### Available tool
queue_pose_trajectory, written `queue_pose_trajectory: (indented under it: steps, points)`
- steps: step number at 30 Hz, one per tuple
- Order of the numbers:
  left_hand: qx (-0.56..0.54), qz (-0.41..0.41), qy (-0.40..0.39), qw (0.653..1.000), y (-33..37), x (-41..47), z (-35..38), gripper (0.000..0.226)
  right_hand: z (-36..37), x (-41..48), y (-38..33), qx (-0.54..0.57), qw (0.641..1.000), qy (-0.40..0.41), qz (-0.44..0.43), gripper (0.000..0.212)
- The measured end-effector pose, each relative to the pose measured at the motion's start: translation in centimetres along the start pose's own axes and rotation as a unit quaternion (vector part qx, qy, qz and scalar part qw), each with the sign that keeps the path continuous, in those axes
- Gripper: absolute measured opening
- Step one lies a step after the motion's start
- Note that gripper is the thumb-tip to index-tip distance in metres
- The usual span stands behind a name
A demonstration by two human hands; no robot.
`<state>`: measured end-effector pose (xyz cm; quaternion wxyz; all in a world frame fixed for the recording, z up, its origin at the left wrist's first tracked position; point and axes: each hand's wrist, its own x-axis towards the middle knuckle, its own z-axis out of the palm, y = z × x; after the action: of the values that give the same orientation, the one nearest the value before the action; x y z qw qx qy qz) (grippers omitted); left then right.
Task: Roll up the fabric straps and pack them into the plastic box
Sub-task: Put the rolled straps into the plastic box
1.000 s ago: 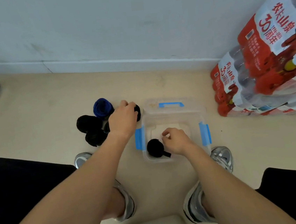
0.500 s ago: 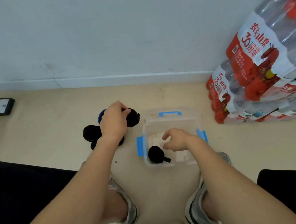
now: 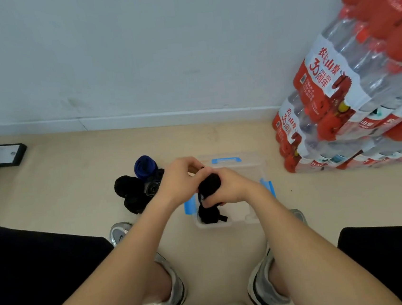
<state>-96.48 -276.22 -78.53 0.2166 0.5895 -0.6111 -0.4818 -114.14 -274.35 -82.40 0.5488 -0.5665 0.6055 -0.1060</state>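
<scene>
Floor (image 3: 75, 190) bearing clear box (image 3: 233, 160), middle hiding behind left hand (image 3: 180, 181) and right hand (image 3: 230, 186), both gripping black roll (image 3: 209, 185) over it. Second roll (image 3: 207, 213) lying inside. Spare rolls (image 3: 134, 189) sitting left, bottle packs (image 3: 339, 113) right.

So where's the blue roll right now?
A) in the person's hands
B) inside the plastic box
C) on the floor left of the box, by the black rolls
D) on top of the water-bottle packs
C: the blue roll sits on the floor left of the plastic box, beside the black rolls; the left hand and right hand hold a black strap roll over the box.
</scene>
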Motion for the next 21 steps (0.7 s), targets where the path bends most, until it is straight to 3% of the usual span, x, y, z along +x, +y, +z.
queue_pose_trajectory:
  steps: [3, 5, 7, 10, 12, 17, 21]
  points:
    - [0.097, -0.019, 0.001, 0.995, -1.9, -0.2, 0.7, 0.022, 0.3, -0.7, 3.2, -0.006, 0.996, 0.089, 0.023, 0.049]
    - [0.234, -0.051, -0.011, 0.971, -3.8, -0.4, 0.7, 0.039, 0.8, -0.7, 5.2, 0.002, 0.987, 0.156, 0.025, 0.051]
    - [0.293, -0.100, -0.051, 0.950, -5.8, -0.7, 1.1, 0.052, 1.3, -0.4, 6.4, -0.032, 0.980, 0.191, 0.046, 0.054]
    - [0.259, -0.129, -0.098, 0.952, -7.3, -0.8, 1.8, 0.029, 2.2, 0.8, 7.4, -0.106, 0.969, 0.204, 0.090, 0.066]
    - [0.228, -0.131, -0.110, 0.959, -7.4, -0.2, 2.0, 0.011, 3.0, 2.0, 7.6, -0.098, 0.969, 0.200, 0.104, 0.069]
    - [0.240, -0.126, -0.137, 0.953, -7.8, 1.6, 1.2, 0.016, 5.1, 5.1, 6.6, -0.036, 0.984, 0.147, 0.090, 0.066]
    - [0.217, -0.124, -0.165, 0.954, -8.6, 2.6, 0.1, 0.027, 5.3, 6.6, 6.6, 0.025, 0.986, 0.106, 0.129, 0.047]
